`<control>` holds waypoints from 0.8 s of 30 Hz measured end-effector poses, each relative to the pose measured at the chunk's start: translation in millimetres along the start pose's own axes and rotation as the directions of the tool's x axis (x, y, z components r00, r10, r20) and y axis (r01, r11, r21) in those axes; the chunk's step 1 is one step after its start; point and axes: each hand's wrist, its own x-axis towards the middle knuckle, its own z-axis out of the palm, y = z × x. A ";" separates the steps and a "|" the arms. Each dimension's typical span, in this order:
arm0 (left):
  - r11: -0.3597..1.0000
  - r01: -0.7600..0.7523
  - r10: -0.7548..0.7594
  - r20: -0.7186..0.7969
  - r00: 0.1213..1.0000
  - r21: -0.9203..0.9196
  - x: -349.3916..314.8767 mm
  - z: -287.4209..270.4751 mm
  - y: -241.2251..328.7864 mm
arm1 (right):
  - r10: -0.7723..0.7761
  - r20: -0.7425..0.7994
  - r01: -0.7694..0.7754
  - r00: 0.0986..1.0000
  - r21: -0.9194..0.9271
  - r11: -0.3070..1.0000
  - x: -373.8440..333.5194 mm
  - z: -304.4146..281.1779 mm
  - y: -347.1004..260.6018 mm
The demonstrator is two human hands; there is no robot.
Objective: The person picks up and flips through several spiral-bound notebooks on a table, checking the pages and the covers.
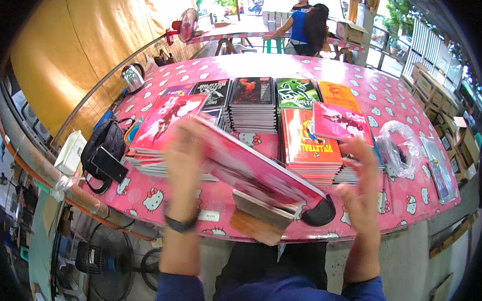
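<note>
My left hand, smeared by motion and with a dark band on its wrist, grips the upper left end of a pink notebook. The notebook is tilted, sloping down to the right above the table's near edge. My right hand is raised to the right of it, fingers apart and holding nothing. Below the notebook are a wooden block and a black rounded object. Left of my left hand stands a stack of pink notebooks; near my right hand another pink notebook lies beside orange volleyball notebooks.
Stacks of black notebooks, green notebooks and orange notebooks line the patterned pink table. A black bag and a kettle sit left, a clear plastic bag right. People sit beyond.
</note>
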 end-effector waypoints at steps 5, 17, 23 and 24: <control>0.982 -0.166 0.162 -0.050 0.986 -0.092 170.2 -61.6 30.3 | 0.321 0.026 -0.315 0.947 -0.133 0.940 11.3 -75.5 59.6; 0.315 -0.274 -0.556 0.411 0.722 0.909 182.0 -37.7 -135.5 | 0.409 -0.290 -0.485 0.865 -0.688 0.539 53.8 -119.5 254.3; 0.238 -0.173 -0.550 0.280 0.787 0.956 194.8 -66.5 -147.0 | 0.578 -0.237 -0.557 0.781 -0.683 0.473 71.4 -113.7 255.7; 0.224 -0.184 -0.564 0.282 0.777 0.957 199.0 -66.8 -152.0 | 0.584 -0.196 -0.537 0.787 -0.683 0.495 76.7 -112.7 248.8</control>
